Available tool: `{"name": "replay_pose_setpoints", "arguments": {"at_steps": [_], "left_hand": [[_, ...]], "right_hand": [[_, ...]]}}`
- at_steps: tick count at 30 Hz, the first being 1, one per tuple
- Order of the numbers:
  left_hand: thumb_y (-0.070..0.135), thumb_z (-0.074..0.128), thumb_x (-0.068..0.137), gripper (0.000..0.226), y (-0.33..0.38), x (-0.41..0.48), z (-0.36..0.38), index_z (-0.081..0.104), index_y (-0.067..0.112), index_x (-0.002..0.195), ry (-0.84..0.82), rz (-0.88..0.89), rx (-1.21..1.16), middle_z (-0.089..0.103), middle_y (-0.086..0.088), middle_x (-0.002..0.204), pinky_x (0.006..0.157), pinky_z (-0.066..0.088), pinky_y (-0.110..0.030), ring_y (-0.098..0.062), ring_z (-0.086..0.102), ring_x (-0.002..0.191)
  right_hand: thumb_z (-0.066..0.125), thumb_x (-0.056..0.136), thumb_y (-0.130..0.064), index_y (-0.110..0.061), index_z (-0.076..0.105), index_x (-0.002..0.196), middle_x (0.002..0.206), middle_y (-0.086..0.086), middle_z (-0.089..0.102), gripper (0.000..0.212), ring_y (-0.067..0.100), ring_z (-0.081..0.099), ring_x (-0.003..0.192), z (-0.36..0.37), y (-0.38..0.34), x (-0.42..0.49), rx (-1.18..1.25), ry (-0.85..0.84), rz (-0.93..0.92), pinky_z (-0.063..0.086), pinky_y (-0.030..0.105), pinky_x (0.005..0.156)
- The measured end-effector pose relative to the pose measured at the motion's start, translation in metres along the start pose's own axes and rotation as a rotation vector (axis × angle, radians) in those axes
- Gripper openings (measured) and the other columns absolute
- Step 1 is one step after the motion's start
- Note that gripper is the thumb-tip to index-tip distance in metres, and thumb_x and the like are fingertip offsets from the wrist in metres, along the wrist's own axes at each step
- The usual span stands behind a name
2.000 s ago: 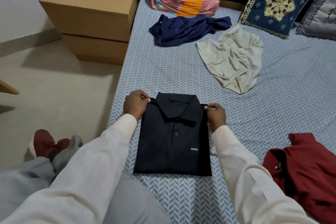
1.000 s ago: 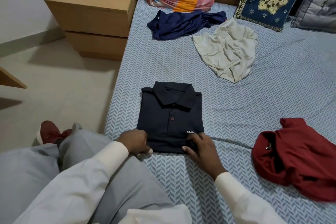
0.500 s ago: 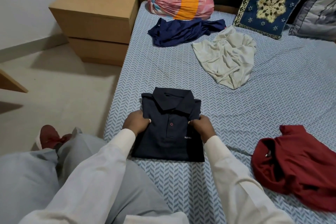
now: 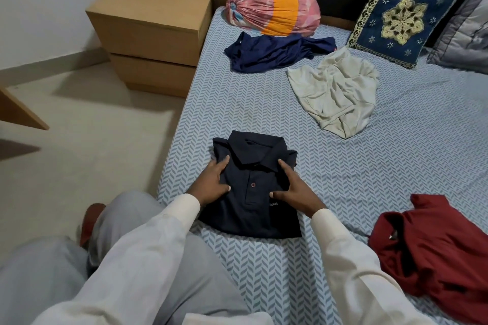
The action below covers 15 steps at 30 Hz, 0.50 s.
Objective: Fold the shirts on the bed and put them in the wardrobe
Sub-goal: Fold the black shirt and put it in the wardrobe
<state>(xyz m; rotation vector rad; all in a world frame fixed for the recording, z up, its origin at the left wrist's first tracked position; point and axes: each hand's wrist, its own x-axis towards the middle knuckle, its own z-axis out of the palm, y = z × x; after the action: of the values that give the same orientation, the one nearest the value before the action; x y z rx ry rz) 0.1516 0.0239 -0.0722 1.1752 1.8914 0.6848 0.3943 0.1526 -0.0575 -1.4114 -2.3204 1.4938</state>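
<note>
Both flat-fingered, left hand (image 4: 211, 184) and right hand (image 4: 296, 190) press the polo (image 4: 248, 216) beneath them.

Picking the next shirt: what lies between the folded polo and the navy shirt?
Only bare sheet, in the head view; the beige shirt lies to the right.

Bare sheet (image 4: 237, 103) lies open between folded polo (image 4: 253, 208) and cream shirt (image 4: 335, 95); red shirt (image 4: 433, 250) crowds the right.
</note>
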Motion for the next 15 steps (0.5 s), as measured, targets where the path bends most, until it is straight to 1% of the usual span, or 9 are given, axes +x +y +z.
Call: {"name": "replay_pose_setpoints", "arguments": {"at_steps": [2, 5, 7, 9, 10, 13, 15], "left_hand": [[0.008, 0.070, 0.082, 0.092, 0.005, 0.000, 0.000, 0.018, 0.022, 0.158, -0.005, 0.042, 0.065, 0.021, -0.005, 0.160, 0.114, 0.032, -0.028, -0.023, 0.031, 0.144], [0.007, 0.066, 0.083, 0.092, 0.012, 0.000, -0.003, 0.017, 0.023, 0.158, -0.003, 0.137, 0.140, 0.013, 0.002, 0.163, 0.111, 0.040, -0.035, -0.021, 0.030, 0.145], [0.009, 0.066, 0.084, 0.093, 0.015, 0.000, -0.004, 0.012, 0.024, 0.159, -0.023, 0.171, 0.177, 0.007, 0.003, 0.165, 0.114, 0.037, -0.035, -0.018, 0.021, 0.149], [0.012, 0.066, 0.087, 0.094, 0.014, 0.002, -0.011, 0.006, 0.024, 0.159, -0.047, 0.178, 0.215, -0.002, 0.000, 0.166, 0.118, 0.029, -0.033, -0.018, 0.008, 0.152], [0.012, 0.065, 0.088, 0.095, 0.015, 0.003, -0.016, 0.004, 0.023, 0.159, -0.061, 0.185, 0.226, -0.005, -0.002, 0.166, 0.118, 0.027, -0.030, -0.018, 0.005, 0.152], [0.012, 0.064, 0.090, 0.095, 0.018, 0.004, -0.038, 0.000, 0.024, 0.159, -0.078, 0.243, 0.232, -0.009, -0.003, 0.166, 0.111, 0.028, -0.025, -0.019, 0.006, 0.152], [0.011, 0.064, 0.090, 0.095, 0.013, 0.006, -0.064, 0.000, 0.024, 0.159, -0.070, 0.275, 0.227, -0.010, -0.002, 0.166, 0.111, 0.032, -0.027, -0.020, 0.009, 0.152]], "right_hand": [[0.081, 0.079, -0.014, -0.023, 0.018, 0.160, 0.160, 0.004, 0.029, 0.103, 0.017, 0.031, 0.146, -0.001, -0.006, 0.001, -0.134, 0.014, 0.008, 0.026, 0.020, 0.111], [0.079, 0.080, -0.008, -0.016, 0.015, 0.160, 0.162, 0.008, 0.024, 0.102, 0.022, 0.029, 0.148, -0.001, -0.018, -0.001, -0.256, 0.035, 0.010, 0.025, 0.017, 0.108], [0.077, 0.081, -0.005, -0.014, 0.014, 0.160, 0.163, 0.008, 0.019, 0.102, 0.023, 0.026, 0.149, -0.002, -0.027, -0.006, -0.296, 0.052, 0.005, 0.026, 0.018, 0.109], [0.076, 0.081, -0.005, -0.013, 0.011, 0.160, 0.165, 0.008, 0.013, 0.103, 0.024, 0.023, 0.151, -0.001, -0.041, -0.009, -0.353, 0.067, -0.009, 0.028, 0.022, 0.112], [0.076, 0.081, -0.006, -0.013, 0.010, 0.160, 0.166, 0.008, 0.012, 0.103, 0.024, 0.022, 0.151, -0.001, -0.049, -0.012, -0.375, 0.078, -0.013, 0.029, 0.025, 0.112], [0.077, 0.080, -0.008, -0.015, 0.009, 0.160, 0.166, 0.008, 0.012, 0.105, 0.025, 0.025, 0.150, -0.002, -0.076, -0.011, -0.459, 0.121, -0.021, 0.032, 0.026, 0.109], [0.078, 0.079, -0.007, -0.013, 0.009, 0.160, 0.165, 0.010, 0.013, 0.106, 0.028, 0.026, 0.149, 0.004, -0.101, -0.005, -0.519, 0.164, -0.044, 0.033, 0.027, 0.107]]}}
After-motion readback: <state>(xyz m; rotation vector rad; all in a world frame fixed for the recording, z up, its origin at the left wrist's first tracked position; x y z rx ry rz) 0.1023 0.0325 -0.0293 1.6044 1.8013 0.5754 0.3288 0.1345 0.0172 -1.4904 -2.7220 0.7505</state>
